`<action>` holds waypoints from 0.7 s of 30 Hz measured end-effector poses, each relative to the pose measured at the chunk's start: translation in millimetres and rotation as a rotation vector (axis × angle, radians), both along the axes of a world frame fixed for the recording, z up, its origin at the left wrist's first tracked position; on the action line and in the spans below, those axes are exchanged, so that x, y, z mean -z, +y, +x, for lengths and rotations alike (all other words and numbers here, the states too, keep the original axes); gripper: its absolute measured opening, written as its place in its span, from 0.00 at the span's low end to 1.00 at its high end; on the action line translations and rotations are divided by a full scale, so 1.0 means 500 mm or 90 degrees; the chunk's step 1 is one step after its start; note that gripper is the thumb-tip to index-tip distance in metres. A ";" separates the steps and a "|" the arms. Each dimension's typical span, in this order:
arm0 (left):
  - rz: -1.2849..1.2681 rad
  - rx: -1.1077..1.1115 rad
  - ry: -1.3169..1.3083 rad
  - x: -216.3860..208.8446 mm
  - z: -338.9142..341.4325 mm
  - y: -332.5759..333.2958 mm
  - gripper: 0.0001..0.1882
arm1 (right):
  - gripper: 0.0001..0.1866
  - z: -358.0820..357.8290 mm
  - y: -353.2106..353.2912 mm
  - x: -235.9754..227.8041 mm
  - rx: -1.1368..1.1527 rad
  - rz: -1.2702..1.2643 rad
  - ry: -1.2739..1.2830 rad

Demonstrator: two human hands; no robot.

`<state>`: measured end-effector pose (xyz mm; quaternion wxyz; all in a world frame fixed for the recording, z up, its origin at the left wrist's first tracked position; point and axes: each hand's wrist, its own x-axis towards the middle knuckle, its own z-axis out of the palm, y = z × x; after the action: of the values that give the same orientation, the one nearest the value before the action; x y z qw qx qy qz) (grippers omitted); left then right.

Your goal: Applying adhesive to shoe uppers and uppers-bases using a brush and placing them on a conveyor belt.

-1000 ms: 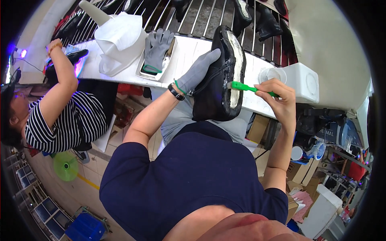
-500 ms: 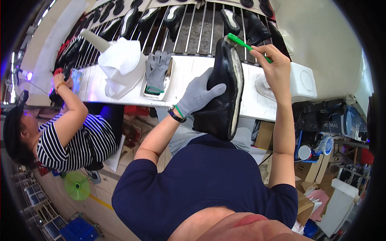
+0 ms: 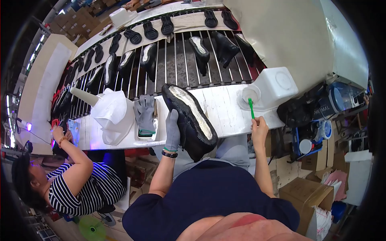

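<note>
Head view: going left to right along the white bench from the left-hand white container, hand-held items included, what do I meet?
Left white container → loose grey glove → black shoe → green brush → boxy body of the right white container.

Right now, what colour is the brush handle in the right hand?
Bright green: the brush handle in the right hand, seen best in the head view.

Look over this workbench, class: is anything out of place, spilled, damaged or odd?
No clear spill or damage shows. Mildly odd: the right hand, holding a green brush, is bare, while the left hand, on the black boot, is gloved; another grey glove lies in the white tray, so the mismatch stands out.
</note>
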<state>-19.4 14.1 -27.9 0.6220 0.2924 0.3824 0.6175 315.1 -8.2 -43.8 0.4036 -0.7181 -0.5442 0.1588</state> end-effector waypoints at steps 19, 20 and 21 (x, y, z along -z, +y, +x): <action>0.210 -0.070 0.389 -0.134 0.030 -0.006 0.38 | 0.24 -0.377 0.116 -0.103 -0.265 -0.027 0.766; 0.214 -0.079 0.430 -0.145 0.024 -0.012 0.40 | 0.24 -0.410 0.172 -0.096 -0.272 0.004 0.751; 0.316 -0.165 0.488 -0.150 0.030 -0.020 0.41 | 0.24 -0.451 0.237 -0.088 -0.265 0.049 0.722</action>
<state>-4.5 4.2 47.3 0.2654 0.5891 0.4587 0.6100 89.8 110.5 0.1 0.6168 -0.3846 -0.3786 0.5729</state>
